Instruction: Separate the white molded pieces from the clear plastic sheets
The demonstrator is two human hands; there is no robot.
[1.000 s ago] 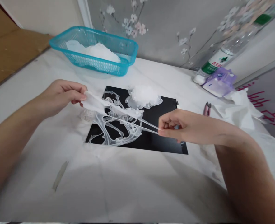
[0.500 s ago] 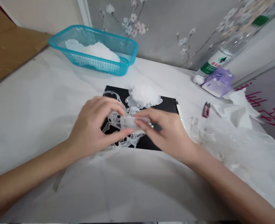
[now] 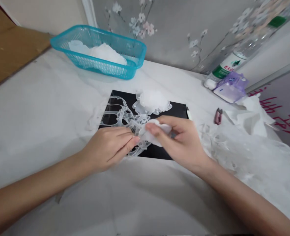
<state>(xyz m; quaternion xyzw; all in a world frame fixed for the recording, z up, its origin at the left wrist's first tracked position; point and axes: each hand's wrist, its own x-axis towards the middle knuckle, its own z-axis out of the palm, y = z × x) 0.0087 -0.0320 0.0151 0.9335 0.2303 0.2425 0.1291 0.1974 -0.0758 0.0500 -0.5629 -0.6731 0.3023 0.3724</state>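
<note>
My left hand (image 3: 109,147) and my right hand (image 3: 179,141) meet over the front edge of a black mat (image 3: 174,111). My right hand pinches a small white translucent piece (image 3: 151,134) between thumb and fingers. The fingertips of my left hand are closed on the clear stringy plastic web (image 3: 121,116) right beside that piece. The web trails back to the left across the mat. A white fluffy lump (image 3: 152,100) on a clear scalloped sheet lies at the mat's far edge.
A teal basket (image 3: 135,52) with white lumps stands at the back left. At the right are a bottle with a green label (image 3: 227,67), a purple box (image 3: 231,87), a small pink clip (image 3: 218,116), white tissue (image 3: 252,113) and clear plastic scraps (image 3: 223,144).
One second ago my hands were apart and stretched a strand of the web between them. They came together over the mat, and the web now lies slack on it.
</note>
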